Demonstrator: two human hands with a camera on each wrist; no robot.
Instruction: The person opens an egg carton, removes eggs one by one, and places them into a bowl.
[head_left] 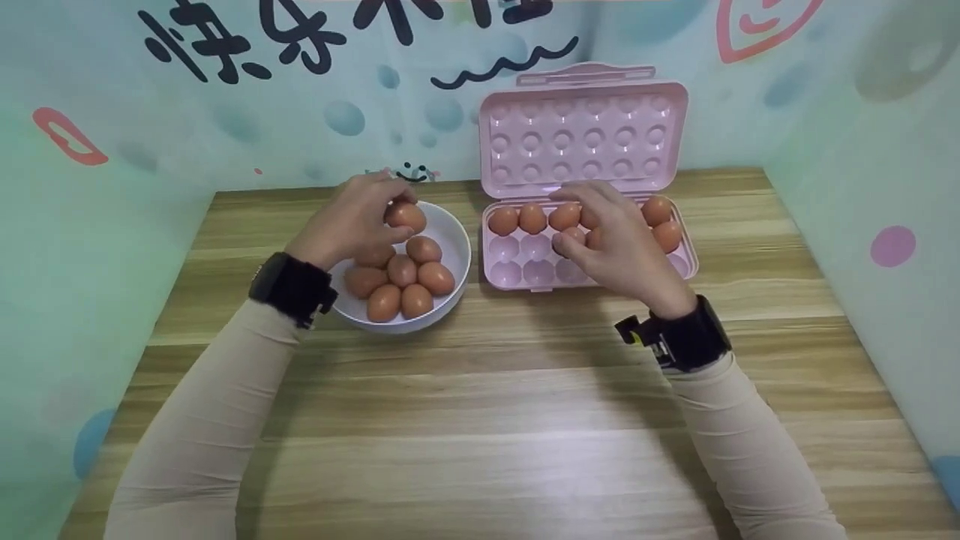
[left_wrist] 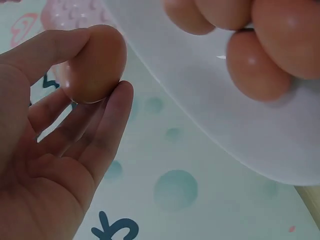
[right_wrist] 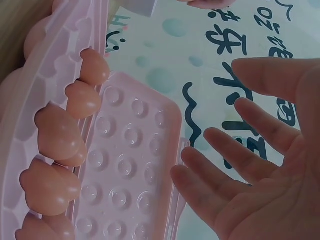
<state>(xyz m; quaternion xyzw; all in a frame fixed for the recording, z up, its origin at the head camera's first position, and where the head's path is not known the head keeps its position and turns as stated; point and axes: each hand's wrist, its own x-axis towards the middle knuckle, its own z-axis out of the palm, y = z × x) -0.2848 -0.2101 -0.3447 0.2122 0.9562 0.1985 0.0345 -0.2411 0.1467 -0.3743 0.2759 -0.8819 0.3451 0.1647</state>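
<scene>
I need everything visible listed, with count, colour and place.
held egg: one, brown, in left hand
bowl eggs: seven visible, brown, in bowl
bowl: one, white, on table
carton eggs: at least eight, brown, in egg carton
egg carton: one, pink, right of bowl
table: one, brown, underneath
backdrop: one, pale green, behind table
wristbands: two, black, above sleeves
sleeves: two, beige, above table
left hand: one, bare, at bowl rim
right hand: one, bare, over egg carton

A smooth brown egg [head_left: 409, 218] is held near the upper rim of a round white bowl [head_left: 454, 241], left of centre, with more brown eggs [head_left: 402, 271] clustered inside. Right of centre, a pink carton [head_left: 538, 271] lies open, its dimpled lid [head_left: 577, 139] raised behind, brown eggs in its back rows.
</scene>
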